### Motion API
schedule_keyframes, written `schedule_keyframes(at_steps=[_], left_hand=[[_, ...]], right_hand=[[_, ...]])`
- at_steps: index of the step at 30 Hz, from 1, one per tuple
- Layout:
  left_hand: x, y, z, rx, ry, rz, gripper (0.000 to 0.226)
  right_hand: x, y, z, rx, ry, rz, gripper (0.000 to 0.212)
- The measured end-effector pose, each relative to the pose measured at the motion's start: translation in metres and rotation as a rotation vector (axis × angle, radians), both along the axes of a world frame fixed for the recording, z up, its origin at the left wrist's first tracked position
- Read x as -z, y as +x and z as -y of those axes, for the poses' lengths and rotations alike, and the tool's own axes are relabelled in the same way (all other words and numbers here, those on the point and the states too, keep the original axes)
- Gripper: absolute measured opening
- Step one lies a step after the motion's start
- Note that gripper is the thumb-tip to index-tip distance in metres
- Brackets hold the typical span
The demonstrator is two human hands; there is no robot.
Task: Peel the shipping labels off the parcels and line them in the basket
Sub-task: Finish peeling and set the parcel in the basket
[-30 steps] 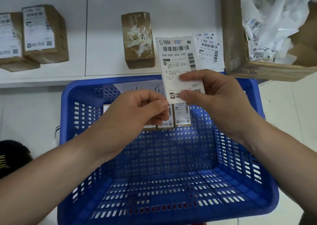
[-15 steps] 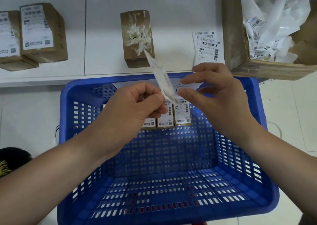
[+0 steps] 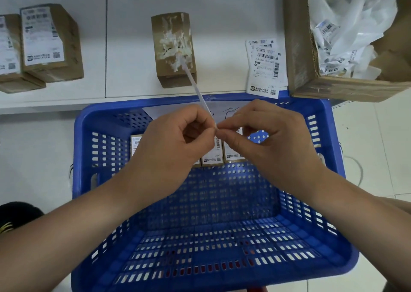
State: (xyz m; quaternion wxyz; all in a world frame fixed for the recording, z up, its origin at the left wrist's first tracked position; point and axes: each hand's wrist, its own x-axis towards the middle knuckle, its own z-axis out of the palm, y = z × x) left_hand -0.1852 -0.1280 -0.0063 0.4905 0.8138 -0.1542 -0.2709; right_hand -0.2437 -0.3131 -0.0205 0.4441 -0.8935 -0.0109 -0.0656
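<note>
Below the white shelf [image 3: 66, 100], filling most of the lower view, sits a blue perforated basket [image 3: 222, 258], its far rim tucked just under the shelf edge. At the upper right an open cardboard box [image 3: 298, 47] holds a heap of crumpled white backing paper [image 3: 347, 24]. On the far left of the shelf two brown parcels [image 3: 51, 44] lie side by side, both with their printed labels on top. Near the middle of the shelf stands another parcel [image 3: 173, 49], its top face bare cardboard with torn white scraps of label stuck to it. Over the far half of the basket the left hand [image 3: 171, 145] and the right hand [image 3: 269, 142] meet, each with thumb and forefinger curled in a pinch on the lower end of a peeled label [image 3: 198, 89]. That label is seen edge-on as a thin white strip that slants up and to the left from the fingertips, its upper end in front of the stripped parcel; whether it touches that parcel cannot be told. A small overlapping stack of loose labels [image 3: 264, 67] lies on the shelf between the stripped parcel and the cardboard box, with its lower corner over the basket rim. Inside the basket, against the far wall and partly hidden behind the hands, stands a row of small labelled boxes [image 3: 212, 156].
</note>
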Motion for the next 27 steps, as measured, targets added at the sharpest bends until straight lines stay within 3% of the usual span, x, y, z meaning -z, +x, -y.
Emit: schedule_keyframes(at_steps=[9, 21, 27], left_hand=[[-0.0036, 0.0043, 0.0018, -0.026, 0.001, 0.066, 0.004], [0.0006, 0.0071, 0.0038, -0.066, 0.026, -0.044, 0.006], [-0.0001, 0.0081, 0.0043, -0.024, 0.03, -0.078, 0.03]], right_hand=[[-0.0016, 0.002, 0.0068, 0.079, 0.046, -0.049, 0.006], [0.0006, 0.0009, 0.0043, 0.089, 0.058, -0.067, 0.006], [0.0015, 0.0016, 0.0022, 0.062, 0.031, -0.049, 0.002]])
